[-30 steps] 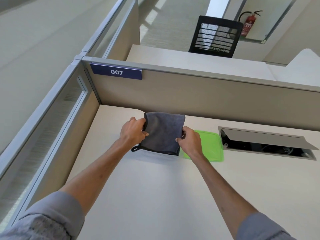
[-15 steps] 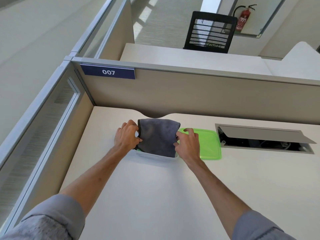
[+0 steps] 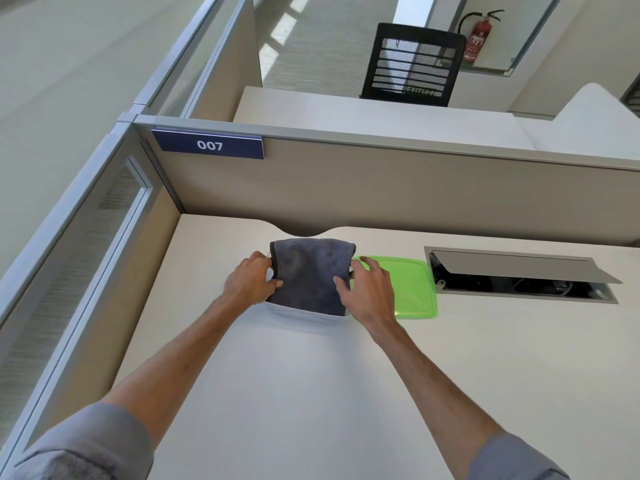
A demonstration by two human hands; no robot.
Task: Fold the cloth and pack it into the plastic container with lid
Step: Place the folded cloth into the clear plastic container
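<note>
Between left hand point(image 3: 250, 283) and right hand point(image 3: 370, 292), each grip clamped on an edge of folded grey cloth point(image 3: 311, 276), sunk partway into clear plastic container point(image 3: 304, 315) on white tabletop point(image 3: 311, 393), green lid point(image 3: 414, 287) flat just right, touching right hand.
</note>
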